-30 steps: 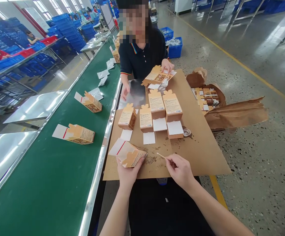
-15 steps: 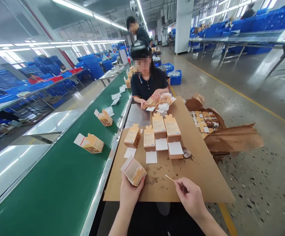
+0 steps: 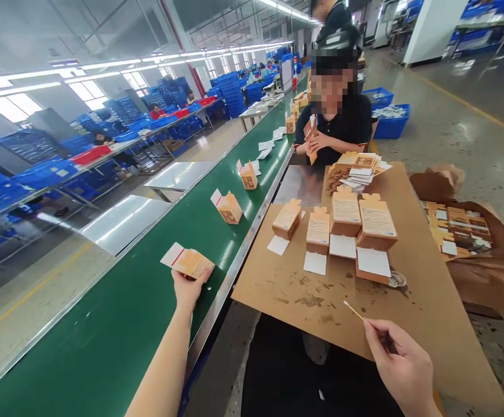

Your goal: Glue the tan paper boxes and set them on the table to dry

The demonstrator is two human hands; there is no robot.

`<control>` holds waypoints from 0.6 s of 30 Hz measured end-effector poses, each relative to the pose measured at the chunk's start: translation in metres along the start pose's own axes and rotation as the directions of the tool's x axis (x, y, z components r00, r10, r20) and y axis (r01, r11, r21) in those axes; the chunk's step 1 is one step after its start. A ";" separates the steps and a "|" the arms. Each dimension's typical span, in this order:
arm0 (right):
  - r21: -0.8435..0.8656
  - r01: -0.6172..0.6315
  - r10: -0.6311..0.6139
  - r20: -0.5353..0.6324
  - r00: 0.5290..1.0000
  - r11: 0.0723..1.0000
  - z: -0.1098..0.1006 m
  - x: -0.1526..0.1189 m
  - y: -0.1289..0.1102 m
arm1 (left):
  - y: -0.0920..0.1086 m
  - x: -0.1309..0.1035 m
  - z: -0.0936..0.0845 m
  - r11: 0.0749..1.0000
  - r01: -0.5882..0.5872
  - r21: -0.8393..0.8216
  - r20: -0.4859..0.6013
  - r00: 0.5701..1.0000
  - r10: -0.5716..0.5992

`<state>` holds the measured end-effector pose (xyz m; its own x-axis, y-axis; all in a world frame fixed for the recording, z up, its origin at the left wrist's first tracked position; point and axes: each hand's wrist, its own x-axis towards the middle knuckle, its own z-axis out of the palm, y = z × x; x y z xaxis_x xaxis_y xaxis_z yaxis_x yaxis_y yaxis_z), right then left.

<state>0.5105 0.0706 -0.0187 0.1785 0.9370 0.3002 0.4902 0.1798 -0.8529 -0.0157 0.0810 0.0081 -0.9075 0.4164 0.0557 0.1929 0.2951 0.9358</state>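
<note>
My left hand [image 3: 187, 288] is closed around the near side of a small orange-and-white carton [image 3: 194, 263], its white flap raised, over the green conveyor belt [image 3: 104, 341]. Between the thumb and fingers of my right hand [image 3: 393, 347] is a cotton swab [image 3: 353, 310], its white tip pointing up and left above the stained cardboard sheet [image 3: 273, 278]. Several cartons, one of them a large carton [image 3: 377, 223], stand on the sheet with white flaps lying toward me. A small clear dish [image 3: 397, 280] sits by the rightmost carton.
Two more cartons [image 3: 229, 208] stand farther up the belt, with white packets [image 3: 265, 149] beyond. Across the sheet a person [image 3: 343, 124] holds folded carton pieces near a stack of flat cartons [image 3: 356, 168]. An open brown paper bag [image 3: 490, 231] lies at the right.
My left hand has carried its carton from above the cardboard sheet leftward to the belt. The view has turned left. The person opposite has lifted folded cartons off the stack.
</note>
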 end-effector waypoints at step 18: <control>-0.040 -0.108 0.103 -0.118 0.988 0.993 -0.047 -0.016 0.005 | 0.074 -0.068 0.147 0.972 -0.120 -0.202 0.448 0.871 0.201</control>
<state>0.5507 0.0424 -0.0079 0.3276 0.9085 0.2595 0.5017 0.0655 -0.8626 0.1154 0.2004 0.0222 -0.5847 0.8072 0.0802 0.2209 0.0633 0.9732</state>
